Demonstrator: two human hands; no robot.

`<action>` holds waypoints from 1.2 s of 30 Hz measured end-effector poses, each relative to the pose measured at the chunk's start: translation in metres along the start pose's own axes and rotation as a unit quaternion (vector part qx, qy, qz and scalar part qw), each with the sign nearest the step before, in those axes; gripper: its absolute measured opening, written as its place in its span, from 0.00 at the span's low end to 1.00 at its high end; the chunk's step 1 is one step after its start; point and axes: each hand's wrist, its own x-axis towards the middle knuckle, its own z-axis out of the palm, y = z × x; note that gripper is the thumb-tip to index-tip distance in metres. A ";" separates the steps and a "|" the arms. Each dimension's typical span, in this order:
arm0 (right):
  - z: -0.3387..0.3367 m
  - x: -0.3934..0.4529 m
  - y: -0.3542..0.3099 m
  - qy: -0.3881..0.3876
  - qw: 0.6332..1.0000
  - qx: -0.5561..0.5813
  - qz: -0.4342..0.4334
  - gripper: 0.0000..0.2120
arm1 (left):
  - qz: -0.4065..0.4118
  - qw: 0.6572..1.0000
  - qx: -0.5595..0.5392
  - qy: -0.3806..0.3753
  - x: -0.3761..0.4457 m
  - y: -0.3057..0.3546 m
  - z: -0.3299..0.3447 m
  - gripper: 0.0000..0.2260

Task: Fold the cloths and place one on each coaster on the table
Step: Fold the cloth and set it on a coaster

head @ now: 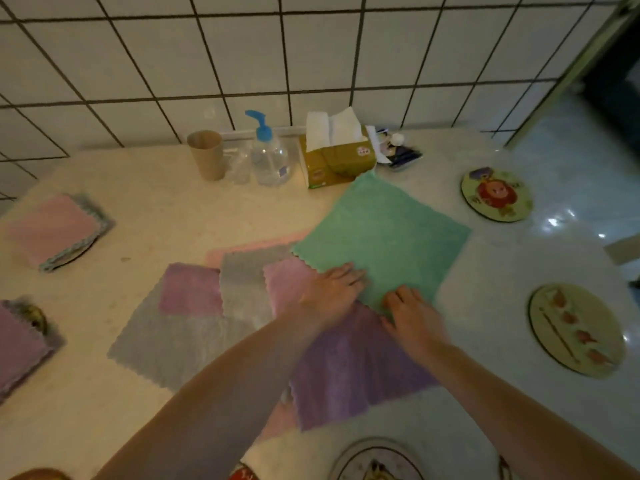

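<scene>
Both hands sit on the near corner of the green cloth, which lies flat at the middle of the table. The left hand lies flat with a spread grip; the right hand has curled fingers on the cloth's edge, can't tell if it's pinching. Purple cloth is at 6 o'clock from the green one, grey cloth at 8. Bare coasters sit at 2 o'clock and 4 o'clock.

Left grip flat, right grip curled
</scene>
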 end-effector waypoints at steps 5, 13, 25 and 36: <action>-0.001 0.005 0.006 0.048 0.999 -0.005 -0.008 0.09 | 0.036 0.999 -0.020 0.009 0.008 -0.011 0.008 0.25; 0.005 0.004 0.001 0.040 0.999 0.003 -0.021 0.15 | 0.090 0.982 0.035 0.163 0.018 -0.017 0.003 0.14; -0.033 0.035 0.041 0.120 0.966 0.200 0.115 0.07 | -0.037 0.993 0.011 0.111 0.025 -0.059 -0.022 0.17; -0.142 0.031 -0.006 0.260 0.906 0.319 0.102 0.13 | -0.211 0.817 -0.406 0.351 -0.023 -0.093 -0.162 0.17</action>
